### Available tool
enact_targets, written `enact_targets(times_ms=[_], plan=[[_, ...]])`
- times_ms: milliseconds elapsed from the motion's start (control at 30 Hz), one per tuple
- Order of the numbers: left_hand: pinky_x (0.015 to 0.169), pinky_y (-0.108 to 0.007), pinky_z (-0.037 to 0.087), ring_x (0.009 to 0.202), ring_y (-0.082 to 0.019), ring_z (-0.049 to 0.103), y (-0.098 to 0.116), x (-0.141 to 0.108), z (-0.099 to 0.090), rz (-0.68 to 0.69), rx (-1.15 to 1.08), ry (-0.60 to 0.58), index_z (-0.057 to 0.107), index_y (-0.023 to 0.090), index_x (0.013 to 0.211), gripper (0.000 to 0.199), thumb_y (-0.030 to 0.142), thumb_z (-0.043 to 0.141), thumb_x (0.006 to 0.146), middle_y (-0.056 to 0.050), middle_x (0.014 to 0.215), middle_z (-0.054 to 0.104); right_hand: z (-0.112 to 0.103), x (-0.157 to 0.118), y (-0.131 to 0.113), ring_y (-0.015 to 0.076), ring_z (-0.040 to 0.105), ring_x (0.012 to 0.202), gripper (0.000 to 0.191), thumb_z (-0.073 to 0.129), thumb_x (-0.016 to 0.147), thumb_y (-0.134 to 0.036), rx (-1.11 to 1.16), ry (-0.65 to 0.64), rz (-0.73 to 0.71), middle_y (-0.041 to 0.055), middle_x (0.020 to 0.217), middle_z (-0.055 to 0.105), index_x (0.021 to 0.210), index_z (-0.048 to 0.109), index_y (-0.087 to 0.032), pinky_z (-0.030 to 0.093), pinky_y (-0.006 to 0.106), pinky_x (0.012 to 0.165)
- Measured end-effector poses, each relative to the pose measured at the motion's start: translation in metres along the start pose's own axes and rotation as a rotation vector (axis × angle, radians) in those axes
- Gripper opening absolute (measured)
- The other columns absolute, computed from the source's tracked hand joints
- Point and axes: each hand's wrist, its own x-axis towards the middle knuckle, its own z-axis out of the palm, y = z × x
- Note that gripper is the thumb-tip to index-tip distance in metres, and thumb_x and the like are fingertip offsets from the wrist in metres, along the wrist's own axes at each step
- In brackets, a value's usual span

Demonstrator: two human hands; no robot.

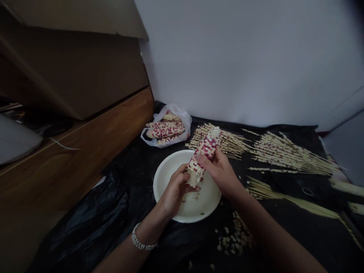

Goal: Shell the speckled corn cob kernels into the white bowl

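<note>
A corn cob with cream and dark red kernels [209, 147] is held tilted over a white bowl [160, 185], its upper end pointing away to the right. My left hand [174, 191] grips its lower end, where a patch looks bare of kernels. My right hand [220, 168] wraps the middle of the cob from the right, thumb lying across the kernels. A few loose bits lie in the bowl beneath my hands. The fingers behind the cob are partly hidden.
Beyond the bowl, a plastic bag [186, 117] holds several cobs. Skewers threaded with kernels [278, 153] lie in piles at the right, near bare sticks [298, 203]. Loose kernels [236, 237] are scattered on black plastic sheeting [113, 197]. A wooden edge [113, 125] runs along the left.
</note>
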Motion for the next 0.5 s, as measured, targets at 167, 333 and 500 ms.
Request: enact_targets(times_ms=[167, 333, 500], plan=[[0.068, -0.031, 0.054, 0.094, -0.025, 0.063, -0.0027, 0.0004, -0.0002, 0.026, 0.071, -0.014, 0.064, 0.016, 0.111, 0.036, 0.039, 0.065, 0.082, -0.010, 0.103, 0.068, -0.0005, 0.0020, -0.0032, 0.0169, 0.062, 0.080, 0.036, 0.079, 0.073, -0.042, 0.016, 0.022, 0.010, -0.0010, 0.088, 0.067, 0.095, 0.058, -0.023, 0.052, 0.030, 0.075], [0.063, -0.028, 0.055, 0.087, -0.022, 0.062, -0.0038, 0.0021, 0.0010, 0.036, 0.122, 0.037, 0.064, 0.016, 0.107, 0.035, 0.043, 0.066, 0.085, -0.008, 0.094, 0.066, -0.0005, 0.0005, 0.0003, 0.0167, 0.061, 0.081, 0.037, 0.078, 0.075, -0.045, -0.009, 0.004, 0.000, -0.0012, 0.090, 0.066, 0.098, 0.057, -0.024, 0.053, 0.031, 0.077], [0.061, -0.030, 0.055, 0.087, -0.023, 0.063, -0.0045, 0.0016, 0.0000, 0.030, 0.107, 0.002, 0.064, 0.016, 0.106, 0.037, 0.046, 0.066, 0.084, -0.009, 0.097, 0.066, -0.0003, -0.0005, 0.0020, 0.0177, 0.061, 0.082, 0.037, 0.078, 0.076, -0.045, -0.101, 0.005, -0.055, -0.0006, 0.090, 0.066, 0.099, 0.057, -0.025, 0.051, 0.033, 0.078]])
